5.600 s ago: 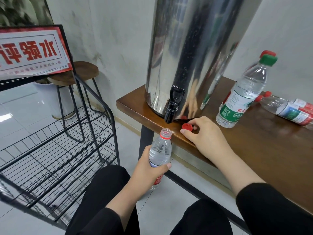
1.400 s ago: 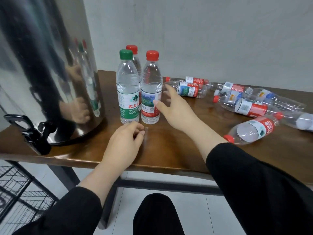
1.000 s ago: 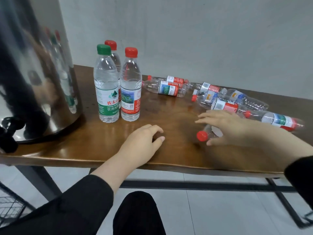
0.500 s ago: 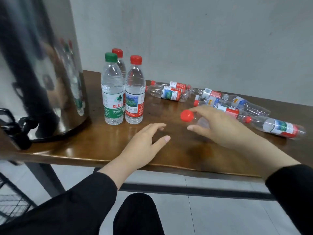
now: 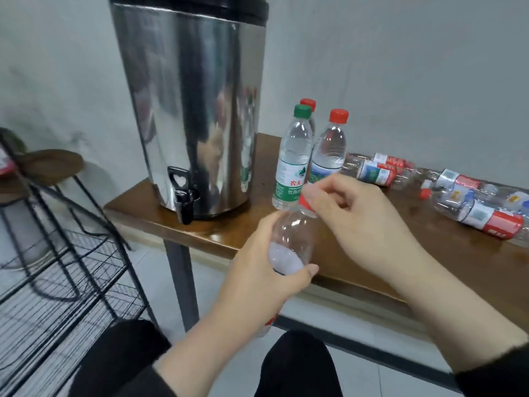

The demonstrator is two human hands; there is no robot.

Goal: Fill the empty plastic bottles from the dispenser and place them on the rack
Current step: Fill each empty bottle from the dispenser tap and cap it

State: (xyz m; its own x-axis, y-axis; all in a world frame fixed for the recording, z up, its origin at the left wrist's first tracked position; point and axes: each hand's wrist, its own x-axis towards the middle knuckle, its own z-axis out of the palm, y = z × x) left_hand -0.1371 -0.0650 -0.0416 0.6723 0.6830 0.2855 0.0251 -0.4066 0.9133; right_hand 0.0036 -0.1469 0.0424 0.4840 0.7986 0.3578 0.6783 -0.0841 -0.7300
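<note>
My left hand (image 5: 257, 270) grips the body of an empty clear plastic bottle (image 5: 292, 239), held upright in front of the table edge. My right hand (image 5: 357, 222) pinches its red cap (image 5: 305, 202) at the top. The steel dispenser (image 5: 197, 104) stands on the left end of the wooden table (image 5: 429, 253), its black tap (image 5: 183, 196) over the edge. Three capped upright bottles (image 5: 292, 159) stand to the right of the dispenser. Several empty bottles (image 5: 486, 216) lie on their sides at the right. The black wire rack (image 5: 57, 267) is at lower left.
A round wooden stool (image 5: 48, 167) stands behind the rack by the white wall. Grey tiled floor shows under the table. My knees in black trousers (image 5: 297, 365) are at the bottom of the view.
My right hand lifted an empty bottle off the table and brought it left; my left hand left the tabletop and took its body. My right hand now holds the cap. The view swung left.
</note>
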